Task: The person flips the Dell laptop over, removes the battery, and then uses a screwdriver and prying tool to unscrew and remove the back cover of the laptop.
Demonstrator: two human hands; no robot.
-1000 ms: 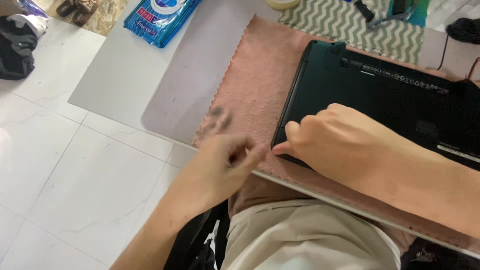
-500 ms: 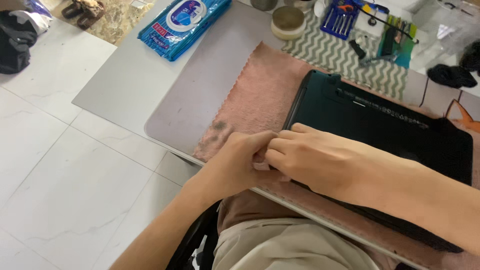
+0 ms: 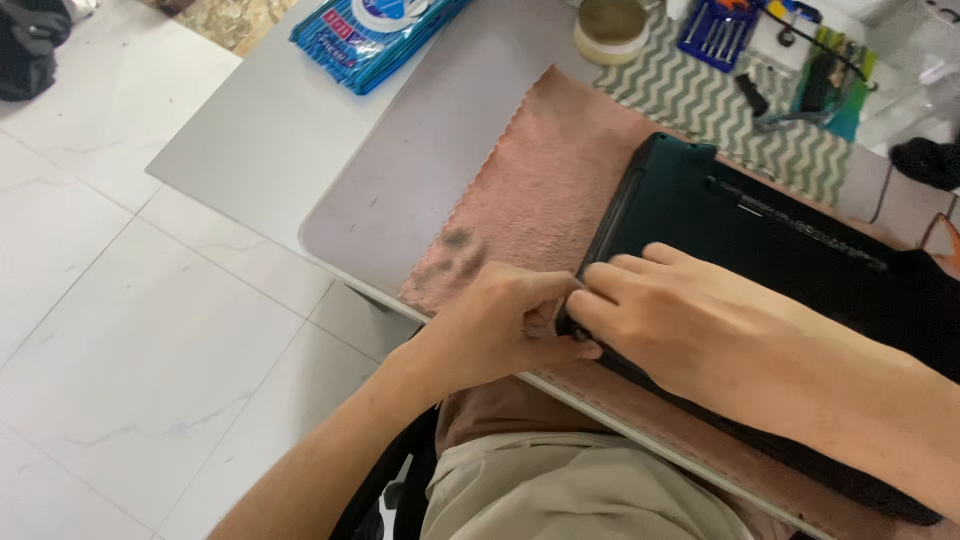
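Both hands meet at the near left corner of the black laptop (image 3: 760, 240), which lies bottom-up on a pink towel (image 3: 545, 190) on the worktop (image 3: 260, 150). Left hand (image 3: 500, 325): fingers curled, pinching at that corner edge. Right hand (image 3: 680, 315): fingers together, pressed flat on the shell just above it. Blue wipes pack (image 3: 375, 35) well beyond the fingers.
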